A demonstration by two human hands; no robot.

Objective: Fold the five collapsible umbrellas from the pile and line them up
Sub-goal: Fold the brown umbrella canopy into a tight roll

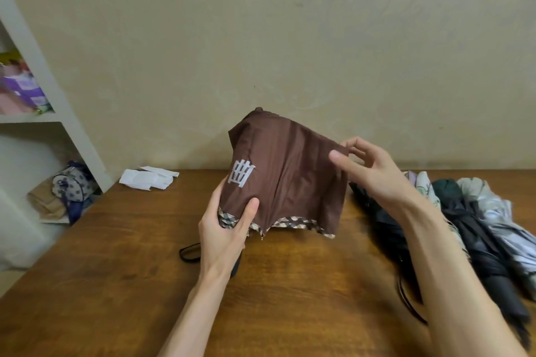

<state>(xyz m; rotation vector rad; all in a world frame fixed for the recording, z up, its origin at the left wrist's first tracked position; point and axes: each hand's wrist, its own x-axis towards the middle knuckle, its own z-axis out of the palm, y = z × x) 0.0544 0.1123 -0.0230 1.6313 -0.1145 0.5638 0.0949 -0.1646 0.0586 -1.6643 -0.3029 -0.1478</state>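
White printed char (241,176), approx. "曲", tilted, on brown umbrella (301,177) canopy.

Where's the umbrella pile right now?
Head view, right side of the wooden table: the umbrella pile lies partly behind the right forearm, right of the raised brown umbrella.

— What can be seen around the work place?
— A brown wooden table (290,284) is placed against a beige wall (261,38). Something white and folded, paper or cloth (148,178), is laid at the far edge of the table, close to the wall.
— And at the left side?
— A white shelf unit (58,101) is found there. Purple and pink things (23,90), blurred, are kept on one shelf. Lower, a grey dotted bag (72,182) is seen touching a beige bag (48,203).
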